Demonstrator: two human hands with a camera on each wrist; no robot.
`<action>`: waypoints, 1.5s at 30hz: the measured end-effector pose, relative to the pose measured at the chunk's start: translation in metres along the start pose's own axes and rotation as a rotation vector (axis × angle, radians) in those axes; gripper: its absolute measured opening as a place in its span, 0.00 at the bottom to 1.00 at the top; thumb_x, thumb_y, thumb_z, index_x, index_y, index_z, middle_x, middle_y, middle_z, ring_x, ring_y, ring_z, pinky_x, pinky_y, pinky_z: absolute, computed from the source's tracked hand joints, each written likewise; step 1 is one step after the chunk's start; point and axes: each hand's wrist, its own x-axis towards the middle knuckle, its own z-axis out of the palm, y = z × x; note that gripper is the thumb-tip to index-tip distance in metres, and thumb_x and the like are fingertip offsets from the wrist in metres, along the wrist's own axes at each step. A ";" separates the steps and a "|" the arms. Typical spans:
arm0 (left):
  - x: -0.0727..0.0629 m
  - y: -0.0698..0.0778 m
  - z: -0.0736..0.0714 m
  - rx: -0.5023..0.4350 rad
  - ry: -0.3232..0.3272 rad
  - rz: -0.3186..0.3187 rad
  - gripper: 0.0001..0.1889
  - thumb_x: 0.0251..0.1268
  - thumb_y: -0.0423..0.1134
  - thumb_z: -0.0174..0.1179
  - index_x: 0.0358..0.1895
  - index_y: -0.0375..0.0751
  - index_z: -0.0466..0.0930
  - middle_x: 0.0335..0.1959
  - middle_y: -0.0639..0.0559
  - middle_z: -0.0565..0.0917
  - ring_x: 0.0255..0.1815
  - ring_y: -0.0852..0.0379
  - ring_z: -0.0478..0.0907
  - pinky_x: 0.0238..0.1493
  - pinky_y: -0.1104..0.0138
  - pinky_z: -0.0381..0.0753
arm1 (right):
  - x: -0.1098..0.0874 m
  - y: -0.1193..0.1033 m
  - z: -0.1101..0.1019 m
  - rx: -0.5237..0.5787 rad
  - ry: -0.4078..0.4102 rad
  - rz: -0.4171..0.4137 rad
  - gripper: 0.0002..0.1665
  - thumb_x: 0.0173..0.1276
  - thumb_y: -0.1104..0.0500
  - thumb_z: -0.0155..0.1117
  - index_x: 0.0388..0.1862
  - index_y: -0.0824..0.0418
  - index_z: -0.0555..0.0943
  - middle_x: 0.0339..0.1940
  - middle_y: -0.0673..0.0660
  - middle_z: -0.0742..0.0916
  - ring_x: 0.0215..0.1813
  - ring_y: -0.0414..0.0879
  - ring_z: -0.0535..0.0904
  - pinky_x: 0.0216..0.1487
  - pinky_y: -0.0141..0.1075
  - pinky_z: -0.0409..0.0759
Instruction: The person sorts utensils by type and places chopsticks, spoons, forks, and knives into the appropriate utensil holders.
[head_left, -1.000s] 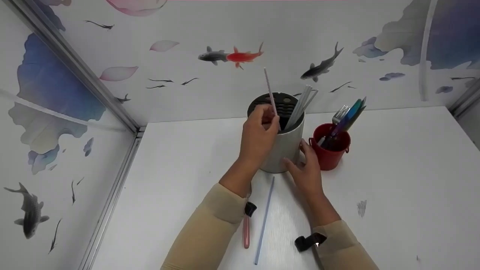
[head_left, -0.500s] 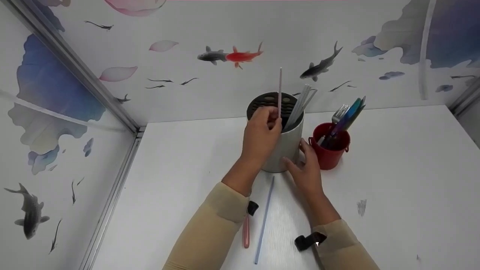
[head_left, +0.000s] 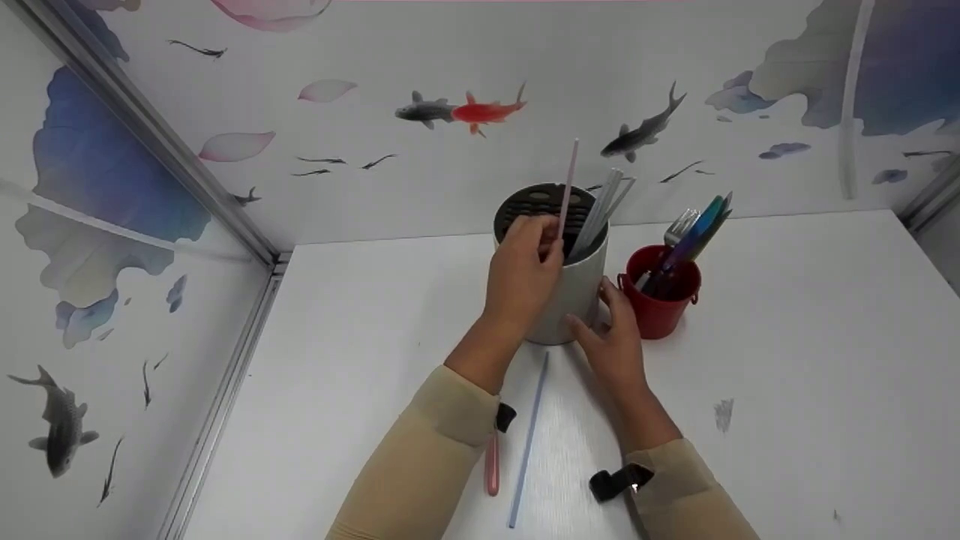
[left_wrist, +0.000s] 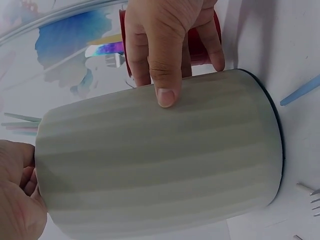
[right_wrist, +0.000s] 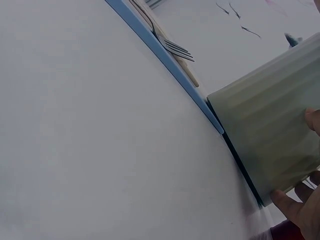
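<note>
In the head view my left hand point(head_left: 524, 262) pinches a thin pink straw point(head_left: 569, 184) between thumb and fingertips, over the mouth of a grey-white utensil holder point(head_left: 574, 300). The straw tilts slightly to the right; its lower end is hidden behind the hand. A black slotted insert point(head_left: 540, 196) fills part of the holder's top. Several clear straws point(head_left: 598, 214) lean at its right rim. Low on the holder's right side my right hand point(head_left: 616, 341) holds it, thumb point(left_wrist: 166, 95) on the ribbed wall and fingers reaching behind.
A red bucket point(head_left: 660, 319) with forks and pens or colourful handles stands right of the holder. On the white table, a blue straw point(head_left: 529, 442) and a pink-handled fork point(head_left: 492, 469) lie in front; the left forearm partly covers the fork. A painted wall point(head_left: 465, 180) rises behind.
The pink straw's top has swung rightward, from leaning left through upright to leaning right. My left hand has shifted slightly right and down. The right hand and holder have stayed put.
</note>
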 end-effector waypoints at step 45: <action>-0.031 -0.016 -0.002 -0.150 0.160 0.287 0.09 0.76 0.30 0.60 0.54 0.34 0.82 0.47 0.45 0.84 0.50 0.56 0.83 0.58 0.73 0.83 | 0.002 0.002 0.000 -0.038 -0.008 0.030 0.47 0.73 0.54 0.69 0.85 0.47 0.58 0.85 0.51 0.65 0.84 0.51 0.61 0.79 0.53 0.69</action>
